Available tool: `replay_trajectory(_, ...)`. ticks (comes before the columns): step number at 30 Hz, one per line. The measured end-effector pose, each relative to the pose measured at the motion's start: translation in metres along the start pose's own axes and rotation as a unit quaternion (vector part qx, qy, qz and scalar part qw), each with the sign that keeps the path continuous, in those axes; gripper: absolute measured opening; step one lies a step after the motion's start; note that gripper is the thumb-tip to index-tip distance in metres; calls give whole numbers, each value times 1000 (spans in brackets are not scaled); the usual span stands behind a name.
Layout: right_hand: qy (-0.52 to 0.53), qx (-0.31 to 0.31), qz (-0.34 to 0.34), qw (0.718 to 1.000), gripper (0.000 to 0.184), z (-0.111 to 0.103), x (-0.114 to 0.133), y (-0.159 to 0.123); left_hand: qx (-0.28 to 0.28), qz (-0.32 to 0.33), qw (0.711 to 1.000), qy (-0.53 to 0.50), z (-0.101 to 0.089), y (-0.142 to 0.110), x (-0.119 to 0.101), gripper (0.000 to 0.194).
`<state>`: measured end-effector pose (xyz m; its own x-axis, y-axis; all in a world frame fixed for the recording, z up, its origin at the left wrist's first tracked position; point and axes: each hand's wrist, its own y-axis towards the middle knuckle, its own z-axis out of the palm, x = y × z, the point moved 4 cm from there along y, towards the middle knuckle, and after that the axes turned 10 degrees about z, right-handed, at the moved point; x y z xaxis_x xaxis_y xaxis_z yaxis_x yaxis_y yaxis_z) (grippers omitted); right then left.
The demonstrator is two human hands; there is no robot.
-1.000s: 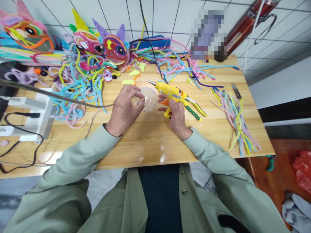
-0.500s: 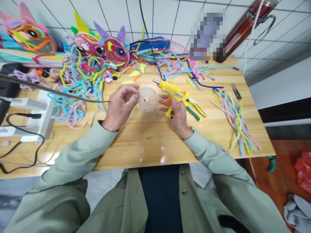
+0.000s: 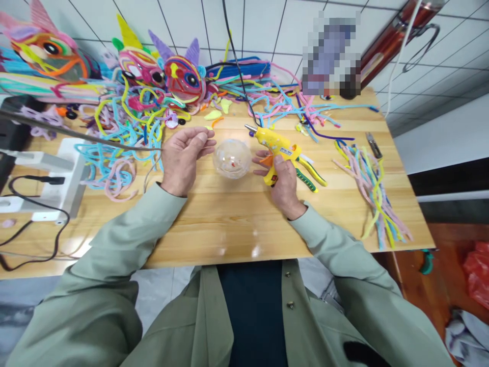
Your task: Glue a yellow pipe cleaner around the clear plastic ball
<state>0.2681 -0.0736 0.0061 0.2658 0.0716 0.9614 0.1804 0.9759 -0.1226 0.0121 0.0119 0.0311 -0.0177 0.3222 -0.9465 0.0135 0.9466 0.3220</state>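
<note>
My right hand [image 3: 283, 181] is wrapped round the handle of a yellow glue gun [image 3: 278, 142], whose metal nozzle points up and left. Between my hands, a clear round plastic bowl or dome [image 3: 232, 159] rests on the table, with a small red speck showing in it. My left hand [image 3: 186, 155] is to the left of the bowl, apart from it, thumb and forefinger together. A bit of a yellow-green piece [image 3: 209, 128] shows at its fingertips; most of it is hidden by the hand. Green-and-yellow-handled pliers [image 3: 307, 179] lie behind my right hand.
Tangled pipe cleaners [image 3: 147, 120] and several decorated masks [image 3: 183, 81] line the back left. A bundle of pipe cleaners [image 3: 376, 196] and a nail clipper [image 3: 373, 145] lie right. A power strip [image 3: 69, 178] with cords stands left; a red flask [image 3: 385, 48] leans back right.
My left hand has moved left and slightly up, away from the bowl, over the yellow-green piece. My right hand still holds the glue gun in nearly the same place.
</note>
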Motion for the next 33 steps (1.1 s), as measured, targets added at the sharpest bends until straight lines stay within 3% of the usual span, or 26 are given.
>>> replay_trajectory(5, -20, -3, -6, 1000, 68, -2, -1, 1, -6, -48, 997, -64, -9, 9, 28, 67)
replay_trajectory(9, -16, -8, -15, 1000, 62, -2, 1, 0, 6, -22, 1000, 0, -16, 15, 48, 85)
replay_trajectory(13, -31, 0, -11, 999, 63, -3, 1, 1, 14, -13, 1000, 17, -17, 16, 56, 78)
replay_trajectory(20, -22, 0, -15, 1000, 62, -7, -1, 1, 8, -51, 997, 51, -14, 11, 60, 85)
replay_trajectory(23, -27, 9, -22, 999, 57, -7, -1, 1, -9, -27, 999, 41, -11, 8, 52, 81)
replay_trajectory(27, -17, 11, -33, 999, 55, -7, 4, 1, -25, 54, 997, 57, -5, 0, 24, 70)
replay_trajectory(31, -69, -8, -35, 997, 61, -17, 19, -3, 7, 165, 980, 113, 7, -19, -13, 58)
replay_trajectory(33, -119, -8, -35, 992, 63, -25, 27, -7, 58, 224, 959, 163, 17, -30, -28, 45)
